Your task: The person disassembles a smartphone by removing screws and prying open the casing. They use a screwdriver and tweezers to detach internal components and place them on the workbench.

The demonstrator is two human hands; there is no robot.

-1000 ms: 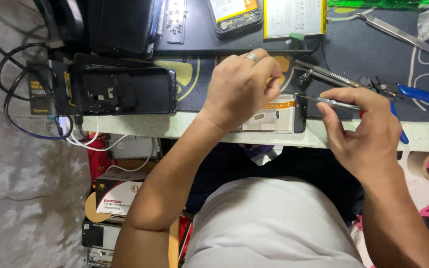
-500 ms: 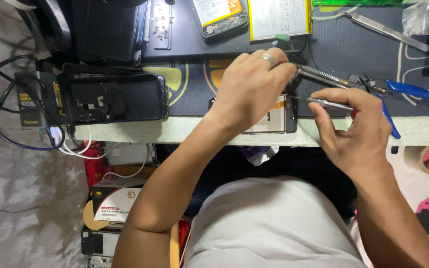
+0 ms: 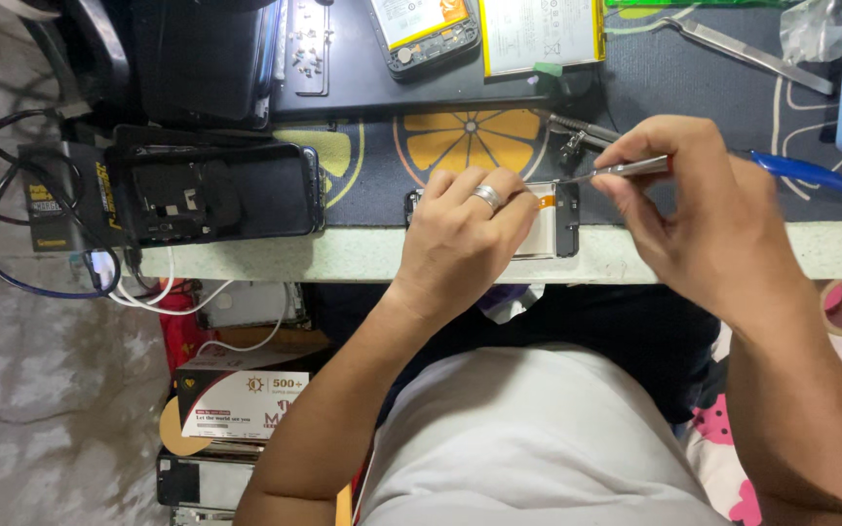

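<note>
Seen from above, an opened phone [image 3: 548, 222] lies flat at the near edge of my desk [image 3: 343, 255], close to my body so both hands reach it easily. My left hand [image 3: 465, 239] lies over its left half, palm down, pinning it so it cannot slide; the fingers [image 3: 499, 195] are curled and pressed onto the phone, a ring on one of them. My right hand [image 3: 694, 209] holds a slim metal tool [image 3: 626, 170] low and nearly level, its tip touching the phone's upper right corner beside a small orange ribbon [image 3: 546, 202]. Those fingers are closed tightly around the shaft, pinching it like a pen. A blue-handled tool [image 3: 801, 170] lies just behind my right hand. Another opened phone [image 3: 216, 190] rests well to the left, on a dark mat printed with orange slices [image 3: 460, 141].
</note>
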